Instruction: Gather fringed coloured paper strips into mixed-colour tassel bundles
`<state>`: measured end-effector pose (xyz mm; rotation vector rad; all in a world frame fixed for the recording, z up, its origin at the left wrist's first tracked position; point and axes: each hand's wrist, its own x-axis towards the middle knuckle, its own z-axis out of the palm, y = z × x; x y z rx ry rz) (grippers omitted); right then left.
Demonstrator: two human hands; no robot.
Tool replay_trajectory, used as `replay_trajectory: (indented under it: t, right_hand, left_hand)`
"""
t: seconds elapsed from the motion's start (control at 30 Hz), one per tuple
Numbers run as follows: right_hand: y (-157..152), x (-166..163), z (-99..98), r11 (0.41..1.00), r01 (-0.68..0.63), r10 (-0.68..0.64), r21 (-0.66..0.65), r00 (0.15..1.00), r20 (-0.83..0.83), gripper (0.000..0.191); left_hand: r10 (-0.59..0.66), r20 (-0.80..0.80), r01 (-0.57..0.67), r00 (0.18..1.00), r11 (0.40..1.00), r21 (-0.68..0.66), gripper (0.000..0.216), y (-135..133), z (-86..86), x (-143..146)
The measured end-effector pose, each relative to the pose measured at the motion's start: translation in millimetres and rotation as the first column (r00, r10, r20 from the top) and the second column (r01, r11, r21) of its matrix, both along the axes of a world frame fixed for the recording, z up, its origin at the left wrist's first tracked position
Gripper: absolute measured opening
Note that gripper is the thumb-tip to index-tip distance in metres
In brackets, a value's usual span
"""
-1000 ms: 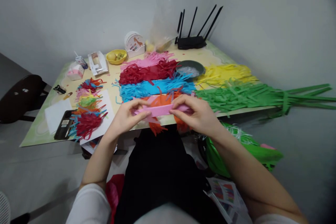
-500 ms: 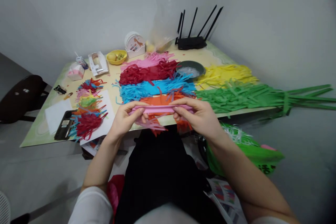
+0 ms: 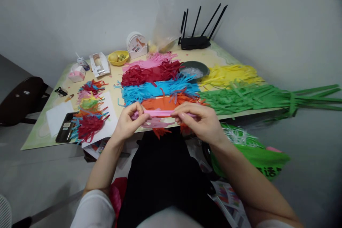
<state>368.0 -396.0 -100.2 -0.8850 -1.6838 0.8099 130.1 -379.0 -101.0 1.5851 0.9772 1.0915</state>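
Note:
Both my hands hold a pink fringed paper strip [image 3: 159,113] level in front of me, just at the near table edge. My left hand [image 3: 128,123] pinches its left end. My right hand [image 3: 199,119] pinches its right part, fingers curled over it. Pink fringe hangs below the strip. Behind it on the table [image 3: 40,128] lie an orange fringe pile [image 3: 162,102], then blue fringe [image 3: 157,89], red fringe [image 3: 151,73] and pink fringe [image 3: 153,60].
Green paper strips [image 3: 253,97] and yellow strips [image 3: 229,73] spread at the right, overhanging the edge. A dark bowl [image 3: 193,68], a router [image 3: 195,42], a yellow bowl [image 3: 118,57] stand behind. Small coloured tassels [image 3: 89,115], a phone [image 3: 64,131] lie left. A green bag [image 3: 251,156] sits below.
The pink strip has been turned from flat-on to edge-on and narrowed between my fingers. Both hands shifted slightly closer together and a little lower.

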Motion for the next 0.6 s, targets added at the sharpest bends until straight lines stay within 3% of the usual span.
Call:
replay_trajectory:
  t: [0.13,0.33,0.43,0.53,0.6]
  right_hand:
    - [-6.2,-1.2,2.3,0.988,0.07,-0.093,0.137,0.982,0.165,0.011]
    - [-9.8,-0.5,1.0,0.97,0.212,-0.239,0.117,0.922,0.304,0.014]
    - [-8.4,0.1,0.5,0.978,0.207,-0.195,-0.022,0.947,0.254,0.011]
    - [-7.0,-1.9,-1.4,0.969,0.082,-0.085,-0.234,0.996,-0.002,0.016]
    - [-5.8,-3.8,-4.3,0.955,-0.005,-0.049,-0.298,0.983,-0.175,0.016]
  left_hand:
    - [0.056,-0.172,-0.037,0.983,0.993,0.111,0.02,-3.8,6.7,1.9]
    - [0.06,-0.395,0.029,0.917,0.976,0.216,0.016,-4.8,13.5,1.5]
    - [-0.011,-0.24,0.033,0.971,0.995,0.089,0.018,-6.5,12.1,3.4]
    - [-0.078,0.04,0.082,0.996,0.991,-0.108,0.02,-7.9,6.8,6.0]
    - [-0.063,0.149,0.089,0.987,0.981,-0.174,0.022,-7.6,2.3,7.3]
